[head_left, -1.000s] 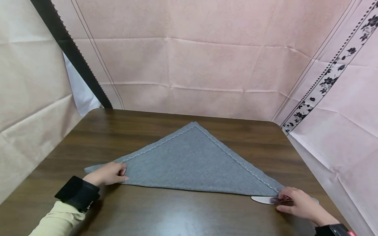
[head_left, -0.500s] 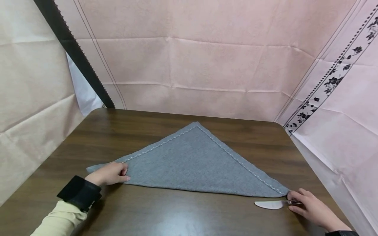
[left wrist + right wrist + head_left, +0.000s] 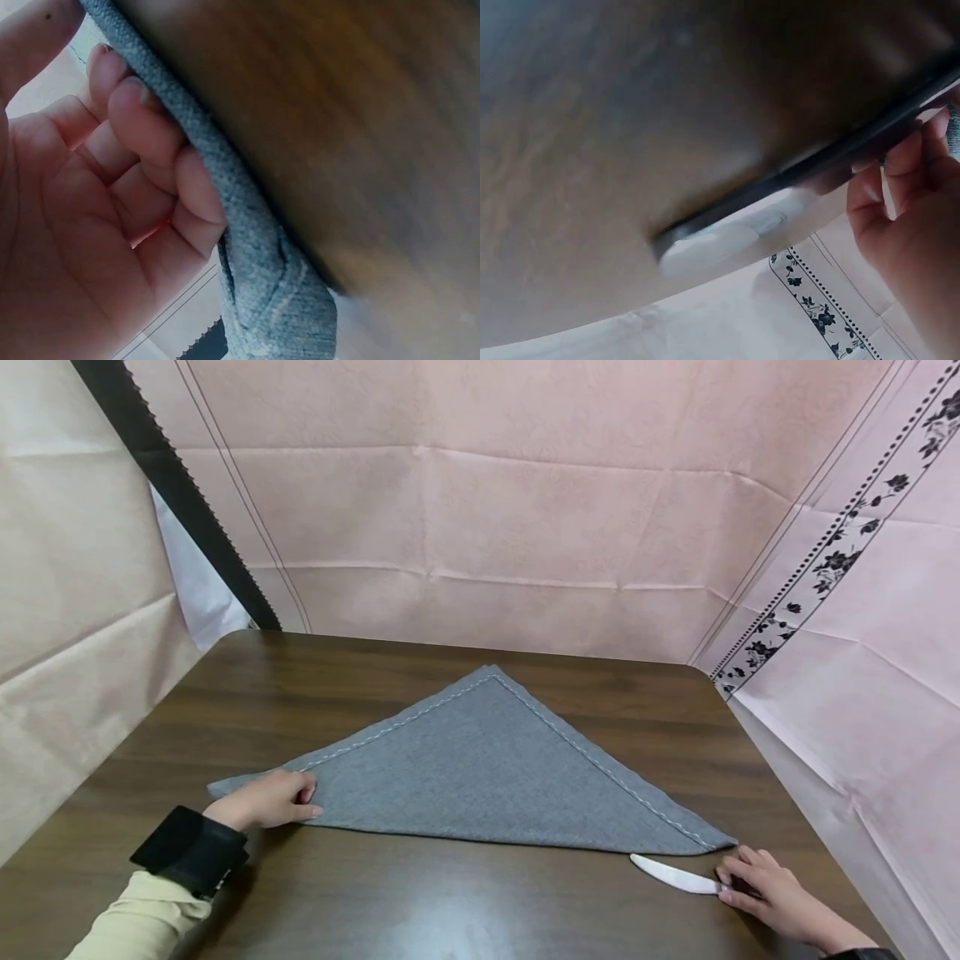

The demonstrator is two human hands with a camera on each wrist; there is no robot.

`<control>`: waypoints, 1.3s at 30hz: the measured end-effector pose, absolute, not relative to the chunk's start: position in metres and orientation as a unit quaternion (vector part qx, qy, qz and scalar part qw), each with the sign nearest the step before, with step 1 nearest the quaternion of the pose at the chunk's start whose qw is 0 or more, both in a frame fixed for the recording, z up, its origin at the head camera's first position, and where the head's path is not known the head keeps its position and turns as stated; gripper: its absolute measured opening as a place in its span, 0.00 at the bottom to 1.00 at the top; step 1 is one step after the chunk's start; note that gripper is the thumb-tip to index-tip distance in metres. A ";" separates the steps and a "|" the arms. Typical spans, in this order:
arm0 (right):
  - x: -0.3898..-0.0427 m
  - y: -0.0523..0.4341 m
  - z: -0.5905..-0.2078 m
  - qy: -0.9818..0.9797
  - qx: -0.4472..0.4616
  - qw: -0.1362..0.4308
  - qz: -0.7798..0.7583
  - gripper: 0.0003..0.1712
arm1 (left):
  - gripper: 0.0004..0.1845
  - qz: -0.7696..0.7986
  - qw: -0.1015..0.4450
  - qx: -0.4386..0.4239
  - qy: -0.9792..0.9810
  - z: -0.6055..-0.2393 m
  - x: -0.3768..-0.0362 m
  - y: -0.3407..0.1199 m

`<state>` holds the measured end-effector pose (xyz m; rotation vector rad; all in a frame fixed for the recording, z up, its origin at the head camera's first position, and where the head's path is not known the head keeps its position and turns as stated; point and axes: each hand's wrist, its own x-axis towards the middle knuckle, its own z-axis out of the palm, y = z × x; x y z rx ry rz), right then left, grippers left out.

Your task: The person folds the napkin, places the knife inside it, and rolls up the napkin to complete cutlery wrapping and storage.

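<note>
A grey cloth (image 3: 480, 768) with white stitching along two edges lies folded as a triangle on the wooden table. My left hand (image 3: 270, 799) holds its left end near the front edge. In the left wrist view, the curled fingers (image 3: 146, 124) press against the cloth (image 3: 247, 217), the thumb at its border. Just off the cloth's right corner, my right hand (image 3: 772, 893) pinches a table knife (image 3: 675, 875). Its blade points left and slightly away, tip close by the cloth's front edge. The right wrist view shows the knife's shiny rounded end (image 3: 720, 244); the hand covers its middle.
The brown wooden table (image 3: 450, 914) extends in front of the cloth and around it. Behind it hangs a pale pink sheet (image 3: 525, 527), with a black strip (image 3: 180, 485) at left and a floral band (image 3: 832, 560) at right.
The right hand has come away from the cloth's right corner with the knife, whose blade was partly under the cloth edge and has turned. The left hand stays on the cloth.
</note>
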<state>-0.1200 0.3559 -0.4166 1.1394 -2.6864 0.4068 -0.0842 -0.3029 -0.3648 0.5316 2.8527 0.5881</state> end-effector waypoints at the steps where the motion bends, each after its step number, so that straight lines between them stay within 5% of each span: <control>1: -0.120 0.356 -0.417 -0.903 0.393 0.094 0.143 0.21 | 0.16 0.198 0.090 0.180 0.959 -0.364 -0.084 -0.303; 20: -0.097 0.359 -0.399 -0.847 0.460 0.007 0.264 0.16 | 0.16 0.199 0.092 0.182 0.959 -0.363 -0.084 -0.299; 27: -0.095 0.357 -0.398 -0.857 0.445 0.079 0.248 0.23 | 0.16 0.192 0.095 0.176 0.961 -0.363 -0.086 -0.300; 39: -0.108 0.303 -0.373 -0.853 0.438 0.195 0.205 0.21 | 0.16 0.188 0.096 0.172 0.962 -0.362 -0.085 -0.300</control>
